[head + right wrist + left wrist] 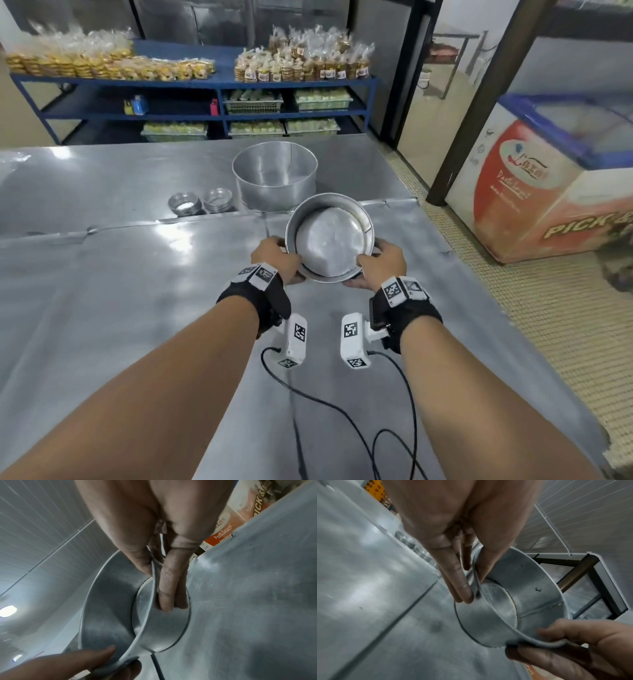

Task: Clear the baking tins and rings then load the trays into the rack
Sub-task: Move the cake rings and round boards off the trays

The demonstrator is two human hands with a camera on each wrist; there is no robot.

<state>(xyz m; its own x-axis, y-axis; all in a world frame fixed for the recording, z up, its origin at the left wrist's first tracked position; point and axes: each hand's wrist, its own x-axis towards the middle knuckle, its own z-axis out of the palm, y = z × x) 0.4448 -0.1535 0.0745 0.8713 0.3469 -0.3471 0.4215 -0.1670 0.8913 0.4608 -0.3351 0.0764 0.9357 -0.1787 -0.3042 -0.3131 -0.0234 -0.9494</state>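
Note:
A round metal baking tin [330, 240] is held just above the steel table [137, 308], tilted with its open top toward me. My left hand [279, 257] pinches its left rim, thumb inside and fingers on the outer wall [464, 588]. Opposite it, my right hand [378, 263] pinches the right rim the same way [164, 591]. A larger, deeper round tin [274, 174] stands upright just behind the held one. Two stacks of small tart tins [185, 204] [217, 200] sit to its left.
The table's right edge [479, 291] borders a tiled floor with a chest freezer [548, 178]. Blue shelves [205, 85] with bagged baked goods stand beyond the table. Cables [342, 411] trail from the wrist cameras over the near table.

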